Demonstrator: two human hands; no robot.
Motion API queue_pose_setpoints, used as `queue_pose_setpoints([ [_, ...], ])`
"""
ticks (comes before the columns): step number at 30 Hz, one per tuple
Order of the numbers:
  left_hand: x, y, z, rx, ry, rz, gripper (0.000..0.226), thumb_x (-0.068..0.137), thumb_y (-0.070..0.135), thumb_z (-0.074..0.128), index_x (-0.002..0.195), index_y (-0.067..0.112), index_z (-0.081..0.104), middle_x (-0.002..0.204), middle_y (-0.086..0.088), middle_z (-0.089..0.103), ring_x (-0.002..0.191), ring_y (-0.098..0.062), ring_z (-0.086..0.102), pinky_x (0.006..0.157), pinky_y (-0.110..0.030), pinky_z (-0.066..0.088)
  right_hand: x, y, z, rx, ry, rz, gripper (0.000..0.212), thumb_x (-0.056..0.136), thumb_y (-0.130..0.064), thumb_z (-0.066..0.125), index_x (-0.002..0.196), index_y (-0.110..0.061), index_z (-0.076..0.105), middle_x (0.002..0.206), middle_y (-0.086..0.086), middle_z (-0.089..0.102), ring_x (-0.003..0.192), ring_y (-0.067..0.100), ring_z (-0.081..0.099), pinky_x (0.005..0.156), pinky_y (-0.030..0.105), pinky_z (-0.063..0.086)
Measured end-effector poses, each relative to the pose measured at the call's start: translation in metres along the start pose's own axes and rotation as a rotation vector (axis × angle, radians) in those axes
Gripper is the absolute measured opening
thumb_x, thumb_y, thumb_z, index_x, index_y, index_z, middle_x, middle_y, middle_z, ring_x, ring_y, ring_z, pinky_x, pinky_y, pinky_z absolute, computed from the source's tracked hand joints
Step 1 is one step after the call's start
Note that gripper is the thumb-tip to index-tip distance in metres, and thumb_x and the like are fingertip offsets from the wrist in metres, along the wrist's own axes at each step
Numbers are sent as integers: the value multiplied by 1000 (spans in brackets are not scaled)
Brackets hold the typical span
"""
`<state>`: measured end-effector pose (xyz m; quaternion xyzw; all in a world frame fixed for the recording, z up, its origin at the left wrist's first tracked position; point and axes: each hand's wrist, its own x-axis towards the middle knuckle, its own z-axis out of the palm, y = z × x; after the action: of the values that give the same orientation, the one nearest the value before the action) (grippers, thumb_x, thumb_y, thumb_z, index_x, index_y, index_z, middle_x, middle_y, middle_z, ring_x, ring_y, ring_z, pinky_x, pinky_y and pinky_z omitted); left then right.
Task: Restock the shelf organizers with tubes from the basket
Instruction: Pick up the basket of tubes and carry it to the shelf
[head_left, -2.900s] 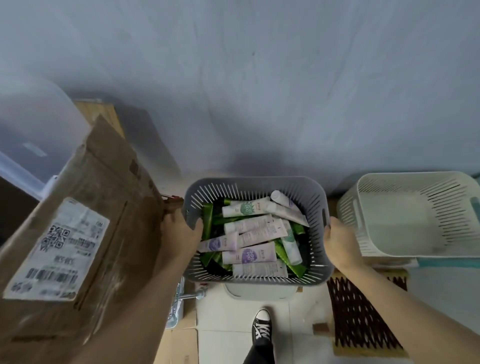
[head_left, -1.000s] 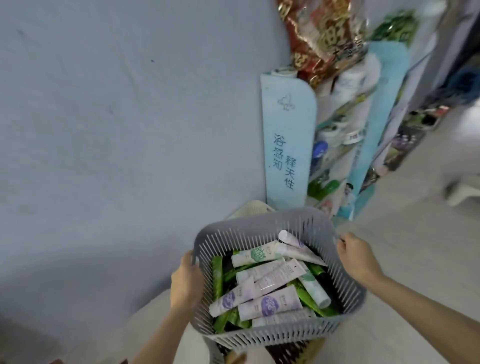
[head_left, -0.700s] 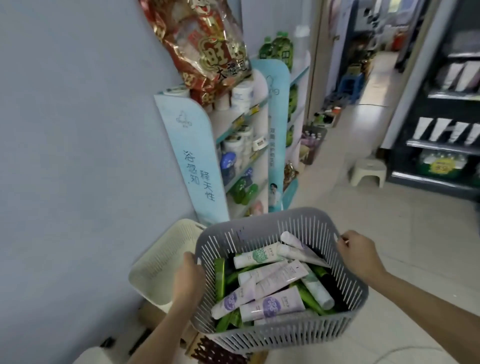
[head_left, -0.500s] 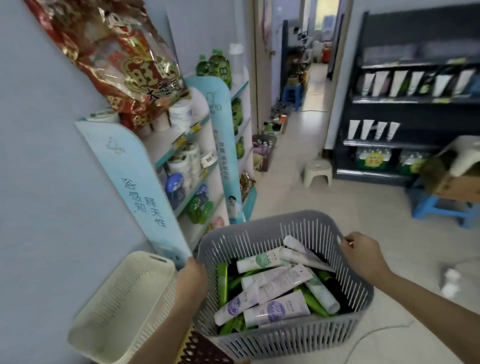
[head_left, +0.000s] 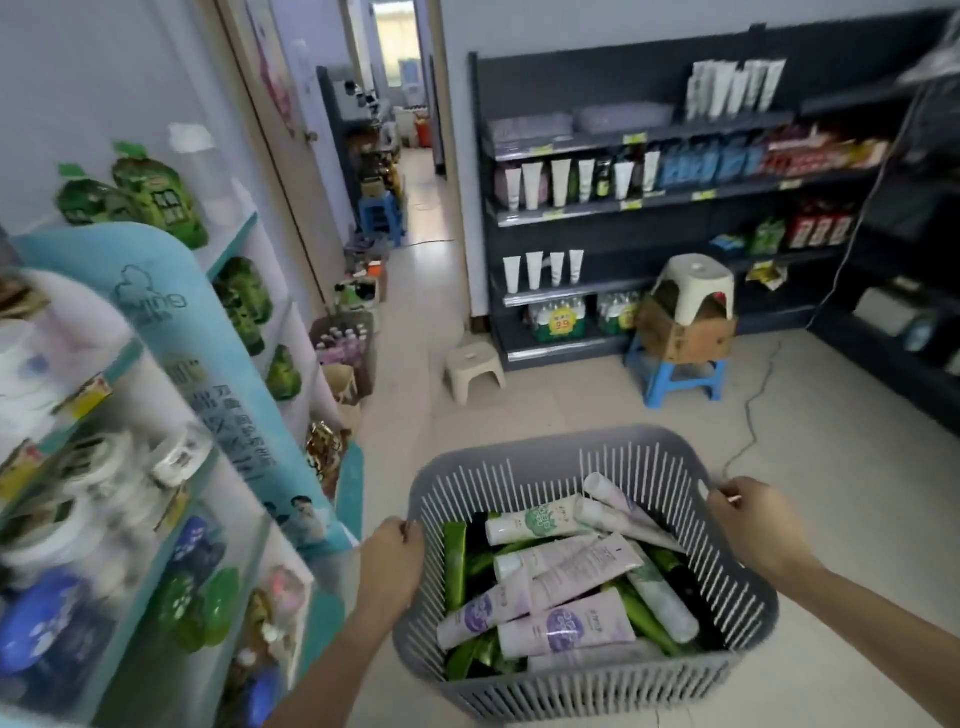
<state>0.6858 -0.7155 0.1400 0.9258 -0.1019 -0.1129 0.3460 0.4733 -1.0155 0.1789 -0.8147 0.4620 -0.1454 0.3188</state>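
In the head view we have swung round and now face the dark shelf unit (head_left: 649, 218), which stands well beyond our fingers, so we judge the carry is only now pointed at its goal. Our left hand (head_left: 389, 558) and right hand (head_left: 753, 525) each clamp curled fingers over opposite rims of the grey basket (head_left: 587, 680). Its purple, white and green tubes (head_left: 566, 623) lie heaped between our fingertips, none shelved yet.

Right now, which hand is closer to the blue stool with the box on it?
Right. The right hand holds the basket by its right rim, the blue stool ahead of it; the left hand holds the opposite rim, farther off.
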Motion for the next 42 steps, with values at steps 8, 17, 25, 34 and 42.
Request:
queue_pose_setpoints([
  [8, 149, 70, 20, -39, -80, 151, 25, 98, 22, 45, 79, 7, 51, 72, -5, 54, 71, -24, 51, 61, -32, 30, 84, -35, 9, 106, 141, 191, 23, 92, -25, 52, 78, -11, 63, 67, 5, 65, 58, 22, 60, 50, 28, 42],
  [17, 282, 152, 62, -136, -135, 246, 22, 96, 18, 47, 79, 5, 51, 69, -10, 57, 66, -29, 56, 58, -39, 44, 207, -51, 17, 165, 263, 258, 21, 89, -18, 52, 79, -6, 66, 63, 9, 66, 53, 27, 60, 47, 29, 43],
  [25, 399, 242, 113, -104, -177, 307, 24, 95, 18, 45, 71, 15, 45, 62, -10, 55, 55, -31, 54, 55, -44, 49, 346, -56, 21, 193, 281, 298, 21, 90, -20, 50, 80, -7, 65, 63, 12, 67, 51, 30, 61, 46, 34, 49],
  [34, 535, 355, 170, -88, -164, 374, 26, 93, 20, 45, 68, 14, 41, 63, -13, 56, 57, -34, 57, 57, -48, 49, 509, -74, 3, 200, 344, 310, 20, 90, -22, 50, 87, -9, 64, 69, 9, 66, 54, 25, 61, 47, 29, 48],
  [42, 649, 454, 239, -35, -221, 431, 25, 95, 19, 46, 78, 1, 50, 69, -17, 59, 60, -31, 56, 53, -34, 40, 626, -72, -6, 260, 425, 386, 23, 91, -22, 52, 76, -9, 64, 69, 10, 67, 58, 25, 60, 54, 28, 47],
])
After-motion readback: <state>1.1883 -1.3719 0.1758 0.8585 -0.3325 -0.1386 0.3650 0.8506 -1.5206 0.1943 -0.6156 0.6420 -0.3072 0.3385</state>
